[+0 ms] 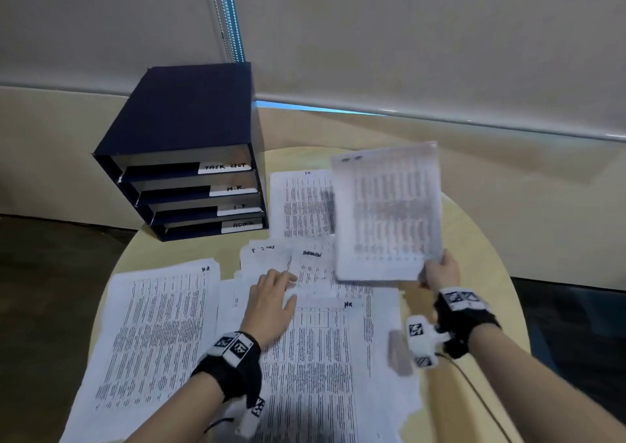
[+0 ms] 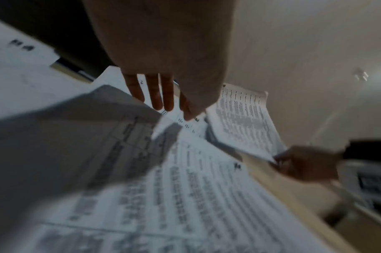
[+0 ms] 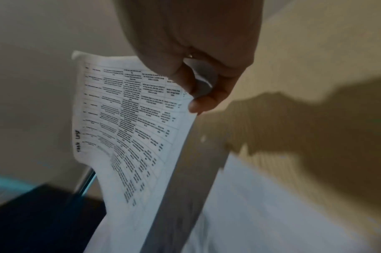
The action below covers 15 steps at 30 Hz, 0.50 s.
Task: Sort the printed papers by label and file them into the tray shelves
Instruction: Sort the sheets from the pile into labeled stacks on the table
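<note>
Paper sheet (image 1: 388,212) pinched by right hand (image 1: 442,269); tray (image 1: 189,110) shows four shelves

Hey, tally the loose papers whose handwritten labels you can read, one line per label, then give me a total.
HR sheets: 2
I.T. sheet: 1
ADMIN sheet: 1
TASK LIST sheet, pinched in the right hand: 1
Total: 5
One more label is too blurred to read.
</note>
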{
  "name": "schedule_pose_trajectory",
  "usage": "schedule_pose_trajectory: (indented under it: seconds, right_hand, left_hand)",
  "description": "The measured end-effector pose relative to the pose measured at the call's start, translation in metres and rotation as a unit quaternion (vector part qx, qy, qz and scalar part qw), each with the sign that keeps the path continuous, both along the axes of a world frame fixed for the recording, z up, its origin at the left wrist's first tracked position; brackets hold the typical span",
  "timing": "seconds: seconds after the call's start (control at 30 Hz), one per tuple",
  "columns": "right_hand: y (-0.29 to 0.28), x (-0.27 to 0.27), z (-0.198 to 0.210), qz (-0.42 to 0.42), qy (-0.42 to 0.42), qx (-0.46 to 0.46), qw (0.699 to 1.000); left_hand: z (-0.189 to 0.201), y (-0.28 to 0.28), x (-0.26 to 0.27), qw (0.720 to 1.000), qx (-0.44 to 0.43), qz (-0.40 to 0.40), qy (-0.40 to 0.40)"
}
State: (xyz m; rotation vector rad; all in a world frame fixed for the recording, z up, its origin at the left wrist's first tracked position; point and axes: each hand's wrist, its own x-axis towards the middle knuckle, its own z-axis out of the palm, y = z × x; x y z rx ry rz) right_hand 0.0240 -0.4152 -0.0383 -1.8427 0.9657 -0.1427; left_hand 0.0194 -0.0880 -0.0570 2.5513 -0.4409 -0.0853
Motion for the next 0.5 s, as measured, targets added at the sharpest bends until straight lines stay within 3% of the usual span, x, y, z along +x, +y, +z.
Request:
schedule_pose_trajectory:
  seconds: [0.07,0.17,0.27,0.5]
  right_hand:
    - [-0.036,0.011,0.006,-0.031,0.031,-0.025,0.999]
    - [-0.061,0.02,0.028,-0.016,0.101,-0.053,0.993]
    - [-0.07,0.038,0.034,0.032,0.145,-0.083,0.985]
    - [-0.062,0.071,0.041,0.082,0.151,-0.07,0.983]
  left_hand:
    - [-0.005,0.008,0.0,0.995,0.073,-0.067,-0.005]
    - [-0.013,0.017,0.0,0.988,0.109,-0.113,-0.018]
    - [-0.015,0.02,-0.003,0.985,0.115,-0.123,-0.03]
    - [-0.016,0.022,-0.005,0.984,0.115,-0.118,-0.069]
